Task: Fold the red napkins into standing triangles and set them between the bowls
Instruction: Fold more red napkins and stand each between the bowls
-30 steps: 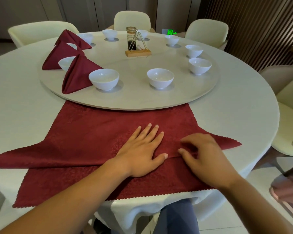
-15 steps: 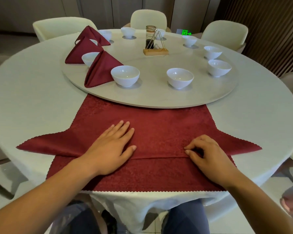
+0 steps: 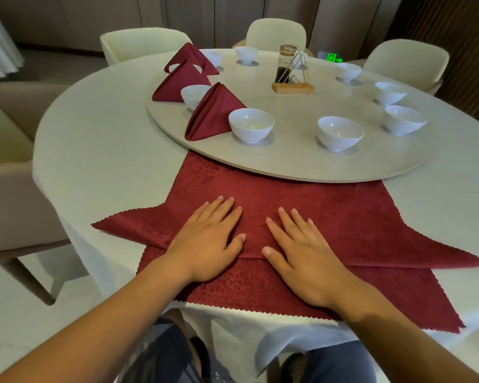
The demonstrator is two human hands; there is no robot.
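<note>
Cloth napkin [image 3: 329,217], large and dark red with zigzag edges, lies partly folded at the near edge of the round white-clothed surface [image 3: 108,150], its far edge reaching the pale round turntable [image 3: 302,164]. The left hand [image 3: 208,239] and right hand [image 3: 302,258] rest palm down on it, side by side over the fold, fingers [image 3: 224,210] straight and gripping nothing. Three folded red napkin triangles [image 3: 213,113] stand on the turntable among small white porcelain bowls [image 3: 250,124].

Cream chairs [image 3: 276,33] around a white-clothed round table [image 3: 108,139], beige wall panels [image 3: 205,17] behind.
</note>
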